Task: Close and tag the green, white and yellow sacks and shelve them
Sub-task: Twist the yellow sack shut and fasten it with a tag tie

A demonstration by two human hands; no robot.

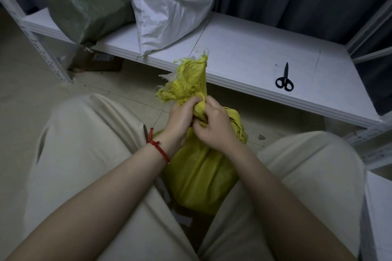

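The yellow sack (197, 174) stands on the floor between my knees, its gathered neck sticking up with frayed edges. My left hand (180, 118), with a red cord on the wrist, grips the neck from the left. My right hand (214, 125) is closed on the same neck from the right, fingers pinching the bunched fabric. A thin string runs from the neck area up across the shelf. The green sack (84, 4) and the white sack (169, 2) sit on the white shelf (244, 48) at the back left, side by side.
Black scissors (284, 79) lie on the shelf to the right. Perforated shelf posts stand at the left (40, 48) and right edges. A cardboard box (97, 62) sits under the shelf. My knees in beige trousers flank the yellow sack.
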